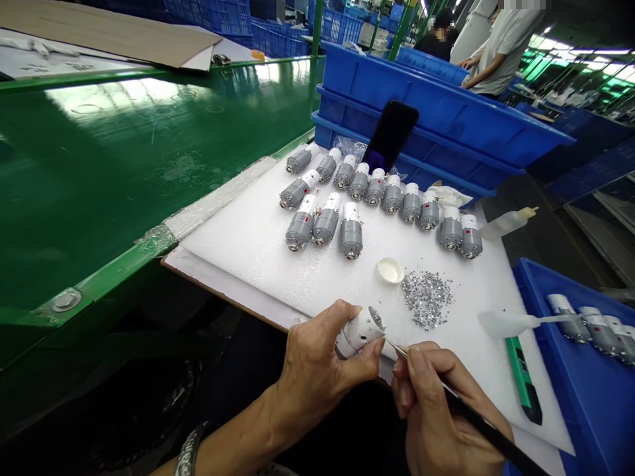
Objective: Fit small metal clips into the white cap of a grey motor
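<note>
My left hand (317,363) grips a small electric motor (360,334) with a white-covered body, its silver-flecked end tilted up. My right hand (436,403) pinches a thin black-handled tool (489,430), whose metal tip reaches that flecked end. Just beyond the hands lies a heap of silver flakes (426,299), next to a small white cap (389,270). Several grey-and-white motors (351,230) stand in rows on a white foam board (238,258). The underside of the held motor is hidden by my left fingers.
A green conveyor belt (149,145) runs along the left. A black phone (391,135) leans against stacked blue crates (436,112). At right are a squeeze bottle (506,223), a white spatula (516,324), a green marker (523,380) and a blue tray of motors (570,357). A co-worker (496,53) stands far off.
</note>
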A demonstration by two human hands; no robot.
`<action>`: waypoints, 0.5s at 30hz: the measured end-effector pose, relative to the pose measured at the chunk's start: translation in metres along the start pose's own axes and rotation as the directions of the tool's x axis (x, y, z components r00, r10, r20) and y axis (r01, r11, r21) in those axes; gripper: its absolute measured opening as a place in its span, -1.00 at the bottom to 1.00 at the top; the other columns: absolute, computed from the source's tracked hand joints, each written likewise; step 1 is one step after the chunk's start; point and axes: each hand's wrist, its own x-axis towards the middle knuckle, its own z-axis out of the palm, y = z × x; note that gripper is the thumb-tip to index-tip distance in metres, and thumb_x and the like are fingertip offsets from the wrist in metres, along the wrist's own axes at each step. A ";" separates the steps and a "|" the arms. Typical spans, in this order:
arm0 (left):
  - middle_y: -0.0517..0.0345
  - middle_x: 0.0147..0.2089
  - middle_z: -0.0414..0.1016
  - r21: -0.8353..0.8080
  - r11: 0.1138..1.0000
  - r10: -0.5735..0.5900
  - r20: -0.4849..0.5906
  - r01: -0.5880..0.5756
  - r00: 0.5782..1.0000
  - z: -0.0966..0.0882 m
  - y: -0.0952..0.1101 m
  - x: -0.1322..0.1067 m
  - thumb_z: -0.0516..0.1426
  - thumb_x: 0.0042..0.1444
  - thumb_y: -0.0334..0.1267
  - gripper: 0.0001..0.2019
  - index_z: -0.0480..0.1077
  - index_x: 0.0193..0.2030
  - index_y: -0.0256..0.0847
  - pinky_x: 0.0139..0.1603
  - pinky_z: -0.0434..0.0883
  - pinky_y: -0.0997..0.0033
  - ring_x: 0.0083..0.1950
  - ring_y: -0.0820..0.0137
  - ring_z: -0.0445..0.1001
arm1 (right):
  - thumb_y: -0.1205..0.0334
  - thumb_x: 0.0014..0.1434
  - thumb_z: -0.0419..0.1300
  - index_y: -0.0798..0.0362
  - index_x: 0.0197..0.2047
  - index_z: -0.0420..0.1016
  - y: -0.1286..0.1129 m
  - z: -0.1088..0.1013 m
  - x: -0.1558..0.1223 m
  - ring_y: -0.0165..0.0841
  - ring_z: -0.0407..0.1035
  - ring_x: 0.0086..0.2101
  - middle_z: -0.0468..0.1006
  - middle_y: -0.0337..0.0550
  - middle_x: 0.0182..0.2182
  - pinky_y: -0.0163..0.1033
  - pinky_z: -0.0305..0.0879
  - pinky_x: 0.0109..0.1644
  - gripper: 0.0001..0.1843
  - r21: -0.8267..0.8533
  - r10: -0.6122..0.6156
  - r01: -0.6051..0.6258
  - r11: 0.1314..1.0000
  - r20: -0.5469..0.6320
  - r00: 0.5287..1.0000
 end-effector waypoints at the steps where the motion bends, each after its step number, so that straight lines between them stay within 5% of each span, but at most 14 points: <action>1: 0.33 -0.52 0.29 0.003 1.000 -0.003 -0.002 0.003 1.000 0.000 0.000 0.000 0.20 0.08 -0.25 -0.87 0.38 -0.27 -0.24 -0.56 0.23 0.59 -0.57 0.57 0.20 | 0.12 0.20 0.29 0.06 -0.54 0.36 0.000 0.001 0.000 -0.53 0.16 -0.59 0.31 -0.33 -0.62 -0.30 -0.02 -0.52 -0.65 0.007 0.003 -0.003 1.000 0.003 1.000; 15: 0.26 -0.39 0.44 0.033 0.969 -0.246 0.186 0.244 0.951 -0.002 0.008 -0.001 0.13 0.22 -0.02 -0.72 0.26 -0.09 -0.15 -0.44 0.32 0.46 -0.46 0.43 0.38 | 0.25 0.24 0.25 0.07 -0.49 0.41 0.015 -0.013 0.013 -0.51 0.21 -0.62 0.30 -0.33 -0.64 -0.36 0.11 -0.55 -0.74 0.013 -0.125 0.124 0.992 0.136 0.983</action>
